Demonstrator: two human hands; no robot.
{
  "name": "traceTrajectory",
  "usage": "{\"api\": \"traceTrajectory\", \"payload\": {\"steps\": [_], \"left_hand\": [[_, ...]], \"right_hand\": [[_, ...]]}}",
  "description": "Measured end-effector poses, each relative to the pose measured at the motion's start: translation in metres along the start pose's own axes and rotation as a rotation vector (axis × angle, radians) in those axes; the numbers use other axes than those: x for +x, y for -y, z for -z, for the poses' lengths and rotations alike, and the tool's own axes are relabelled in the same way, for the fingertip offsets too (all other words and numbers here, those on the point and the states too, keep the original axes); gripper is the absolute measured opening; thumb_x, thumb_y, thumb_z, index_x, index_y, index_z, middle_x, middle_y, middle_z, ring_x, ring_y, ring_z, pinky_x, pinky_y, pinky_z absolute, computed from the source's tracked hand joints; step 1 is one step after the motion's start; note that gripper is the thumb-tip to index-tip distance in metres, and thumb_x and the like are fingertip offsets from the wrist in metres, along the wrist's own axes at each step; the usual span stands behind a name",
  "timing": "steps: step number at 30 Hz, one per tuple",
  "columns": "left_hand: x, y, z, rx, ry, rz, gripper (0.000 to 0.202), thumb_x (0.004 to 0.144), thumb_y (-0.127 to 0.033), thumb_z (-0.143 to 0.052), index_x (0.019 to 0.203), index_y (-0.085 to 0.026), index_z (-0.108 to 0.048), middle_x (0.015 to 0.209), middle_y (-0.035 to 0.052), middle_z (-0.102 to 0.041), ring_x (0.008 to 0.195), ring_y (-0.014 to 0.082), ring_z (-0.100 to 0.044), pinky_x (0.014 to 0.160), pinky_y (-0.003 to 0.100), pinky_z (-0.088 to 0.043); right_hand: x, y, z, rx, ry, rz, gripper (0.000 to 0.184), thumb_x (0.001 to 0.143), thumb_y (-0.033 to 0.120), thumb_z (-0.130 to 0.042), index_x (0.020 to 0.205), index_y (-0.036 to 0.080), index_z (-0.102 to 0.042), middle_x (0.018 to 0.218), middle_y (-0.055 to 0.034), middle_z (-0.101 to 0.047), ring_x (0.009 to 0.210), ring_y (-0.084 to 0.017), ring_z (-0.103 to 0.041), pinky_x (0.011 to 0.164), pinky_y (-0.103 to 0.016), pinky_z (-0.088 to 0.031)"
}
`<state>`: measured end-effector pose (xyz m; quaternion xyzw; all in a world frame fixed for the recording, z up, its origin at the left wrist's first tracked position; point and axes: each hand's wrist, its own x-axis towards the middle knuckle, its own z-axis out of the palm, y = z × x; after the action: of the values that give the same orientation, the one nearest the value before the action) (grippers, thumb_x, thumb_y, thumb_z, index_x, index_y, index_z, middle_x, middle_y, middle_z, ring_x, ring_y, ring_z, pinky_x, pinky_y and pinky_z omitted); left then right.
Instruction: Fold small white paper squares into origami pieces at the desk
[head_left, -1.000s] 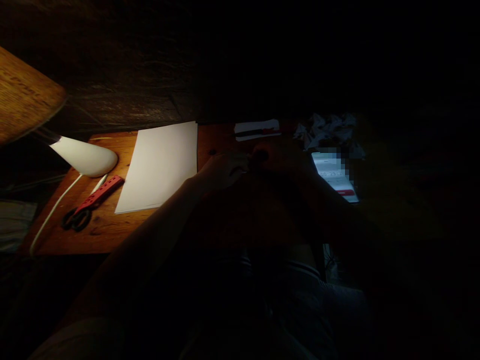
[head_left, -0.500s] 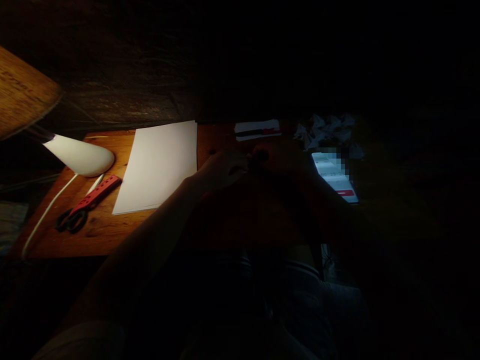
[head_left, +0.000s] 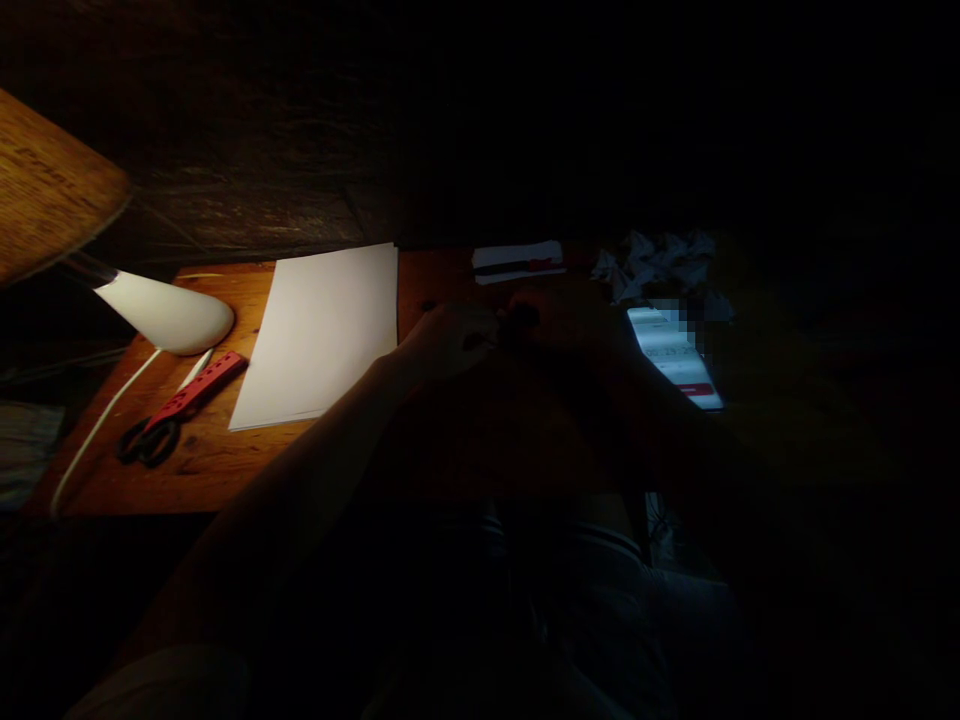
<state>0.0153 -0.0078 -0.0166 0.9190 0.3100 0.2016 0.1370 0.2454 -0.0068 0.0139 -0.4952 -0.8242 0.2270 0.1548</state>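
The scene is very dark. My left hand (head_left: 450, 338) and my right hand (head_left: 559, 315) meet over the middle of a wooden table (head_left: 210, 460). Both have their fingers curled together, pinching something small and dark between them that I cannot make out. A stack of white paper (head_left: 319, 335) lies just left of my left hand. A lit phone (head_left: 675, 355) lies just right of my right hand.
A white lamp base (head_left: 169, 312) with its cord stands at the table's left, with red-handled scissors (head_left: 176, 405) beside it. A small white card with a dark pen (head_left: 517, 262) lies at the back. Crumpled paper (head_left: 660, 260) sits behind the phone. A dark wall runs behind.
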Motion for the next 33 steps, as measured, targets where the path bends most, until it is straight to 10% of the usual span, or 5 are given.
{"api": "traceTrajectory", "payload": {"steps": [33], "left_hand": [[-0.003, 0.006, 0.002, -0.036, -0.002, -0.037, 0.019, 0.090, -0.015, -0.059, 0.092, -0.021, -0.076, 0.105, 0.0070, -0.082, 0.102, 0.0228, -0.077, 0.090, 0.037, -0.060]], "right_hand": [[-0.003, 0.008, 0.013, -0.055, 0.028, -0.027, 0.027, 0.084, 0.020, -0.078, 0.111, 0.018, -0.084, 0.116, -0.0117, -0.084, 0.099, -0.028, -0.072, 0.079, -0.032, -0.056]]}}
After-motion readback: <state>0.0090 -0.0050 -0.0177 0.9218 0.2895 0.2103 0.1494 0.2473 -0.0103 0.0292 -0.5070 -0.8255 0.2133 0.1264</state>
